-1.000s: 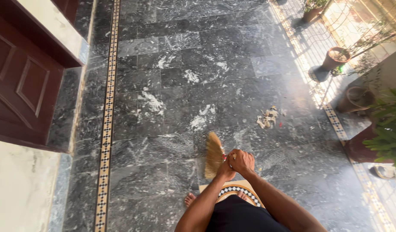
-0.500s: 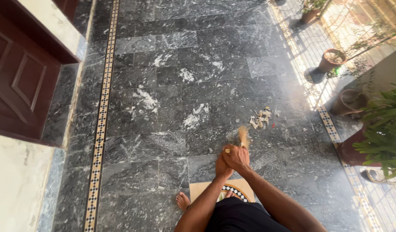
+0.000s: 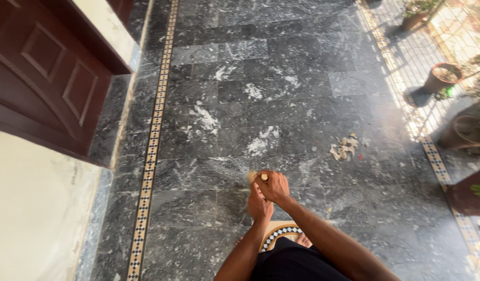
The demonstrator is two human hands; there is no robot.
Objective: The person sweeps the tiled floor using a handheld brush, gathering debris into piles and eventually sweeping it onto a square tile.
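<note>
Dark marble floor (image 3: 281, 67); both hands, right hand (image 3: 273, 186) above left hand (image 3: 259, 204), clasp broom (image 3: 256, 177) for sweeping; litter pile (image 3: 344, 148) right of broom.

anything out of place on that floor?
Yes: a small pile of pale scraps lies loose on the dark marble floor, ahead and to the right of both hands gripping the broom handle. Pots look upright.

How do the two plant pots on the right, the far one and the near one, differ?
The far pot stands in sunlight and casts a dark shadow on the tiles; the near pot sits mostly in shade. The far pot shows whole and looks smaller in the picture; the near pot is cut off by the picture's edge and looks wider. Both are round, brownish clay-coloured pots beside the patterned floor border.
</note>
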